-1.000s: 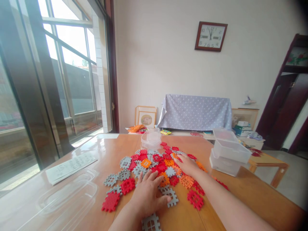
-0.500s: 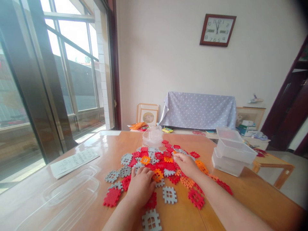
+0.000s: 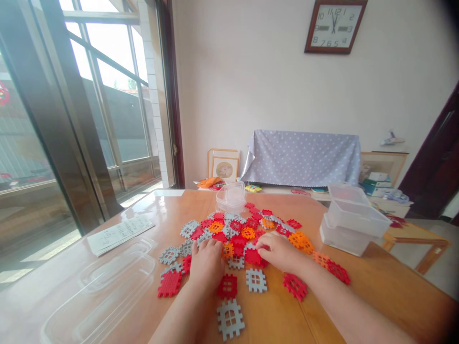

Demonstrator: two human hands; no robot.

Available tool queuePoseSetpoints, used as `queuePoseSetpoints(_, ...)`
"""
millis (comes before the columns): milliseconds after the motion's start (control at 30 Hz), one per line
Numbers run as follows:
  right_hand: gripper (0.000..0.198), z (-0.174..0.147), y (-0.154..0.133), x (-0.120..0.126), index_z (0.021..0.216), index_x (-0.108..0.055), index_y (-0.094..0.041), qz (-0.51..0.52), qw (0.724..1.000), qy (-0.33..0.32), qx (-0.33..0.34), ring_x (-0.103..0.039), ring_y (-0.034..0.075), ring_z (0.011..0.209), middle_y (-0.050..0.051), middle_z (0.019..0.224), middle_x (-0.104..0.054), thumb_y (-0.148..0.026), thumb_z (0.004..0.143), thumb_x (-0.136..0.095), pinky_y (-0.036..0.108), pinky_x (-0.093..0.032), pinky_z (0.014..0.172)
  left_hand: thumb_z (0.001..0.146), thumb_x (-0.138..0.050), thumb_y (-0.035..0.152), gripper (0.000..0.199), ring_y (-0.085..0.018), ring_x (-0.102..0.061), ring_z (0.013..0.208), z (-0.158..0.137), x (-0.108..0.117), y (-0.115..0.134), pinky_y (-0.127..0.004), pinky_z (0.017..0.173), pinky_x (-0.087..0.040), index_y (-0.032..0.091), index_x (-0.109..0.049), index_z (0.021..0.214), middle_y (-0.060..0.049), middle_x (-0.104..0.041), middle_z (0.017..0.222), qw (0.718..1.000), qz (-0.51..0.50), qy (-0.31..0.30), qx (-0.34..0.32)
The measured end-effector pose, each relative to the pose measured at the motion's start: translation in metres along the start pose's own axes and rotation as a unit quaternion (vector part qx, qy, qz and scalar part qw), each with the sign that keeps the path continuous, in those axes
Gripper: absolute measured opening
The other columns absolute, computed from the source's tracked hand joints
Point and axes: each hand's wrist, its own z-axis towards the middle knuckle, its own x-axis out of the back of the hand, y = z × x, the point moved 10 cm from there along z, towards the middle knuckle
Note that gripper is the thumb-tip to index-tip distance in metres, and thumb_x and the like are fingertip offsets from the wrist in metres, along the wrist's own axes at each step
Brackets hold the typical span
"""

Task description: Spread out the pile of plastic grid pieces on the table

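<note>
Red, grey and orange plastic interlocking tiles with notched edges, several with window cut-outs, lie in a loose heap on the wooden table. My left hand rests palm down at the heap's near left side, fingers bent but apart over the tiles; its fingertips are partly hidden. Close to it are a red tile and an orange tile. My right hand is curled at the right side of the heap, thumb and fingers closed at the edge of a red tile. This tile partly covers a grey one.
A clear open tub stands behind the heap. Stacked translucent boxes stand on the right. Transparent lids and printed sheets lie on the left. A grey tile lies near the front edge.
My right hand has drawn back toward me from the far part of the heap, and a red tile now lies over the grey one. My left hand has shifted slightly, its fingers closer together.
</note>
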Motion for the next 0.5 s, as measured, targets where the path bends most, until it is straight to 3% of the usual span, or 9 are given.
queuePoseSetpoints(133,0.017,-0.009,0.011,0.008,0.072,-0.070,-0.023,-0.021,1.000,0.010,-0.016,-0.063,0.019,0.088,0.002,0.085,-0.072,-0.021,0.082,-0.057,0.028,-0.043,0.082,0.083,-0.047,0.017,0.025,-0.031,-0.054,0.119,-0.001,0.004,-0.007,-0.058,0.114,-0.024,0.022,-0.065,0.099,-0.010,-0.066,0.116,0.999,0.015,0.017,0.028)
queuePoseSetpoints(233,0.018,-0.016,0.019,0.013,0.084,-0.073,-0.024,-0.013,0.999,0.029,-0.028,-0.063,0.020,0.092,0.003,0.092,-0.073,-0.020,0.084,-0.055,0.029,-0.044,0.086,0.084,-0.047,0.017,0.027,-0.030,-0.054,0.118,-0.002,0.006,-0.001,-0.055,0.113,-0.026,0.023,-0.064,0.103,-0.010,-0.065,0.118,1.000,0.003,0.016,0.016)
queuePoseSetpoints(400,0.024,-0.030,0.018,0.023,0.098,-0.074,-0.024,0.009,0.998,0.040,-0.054,-0.065,0.021,0.097,0.004,0.101,-0.073,-0.023,0.086,-0.054,0.031,-0.045,0.090,0.086,-0.046,0.019,0.025,-0.028,-0.056,0.111,-0.005,0.008,0.023,-0.047,0.107,-0.036,0.023,-0.066,0.100,-0.009,-0.067,0.110,0.998,-0.026,-0.007,-0.053)
queuePoseSetpoints(500,0.024,-0.039,0.000,0.030,0.101,-0.074,-0.025,0.018,0.997,0.039,-0.060,-0.065,0.022,0.099,0.004,0.102,-0.073,-0.026,0.088,-0.054,0.031,-0.046,0.090,0.085,-0.047,0.018,0.034,-0.029,-0.049,0.126,-0.011,0.007,0.041,-0.052,0.117,-0.026,0.028,-0.067,0.111,-0.005,-0.068,0.119,0.991,-0.065,-0.021,-0.116)
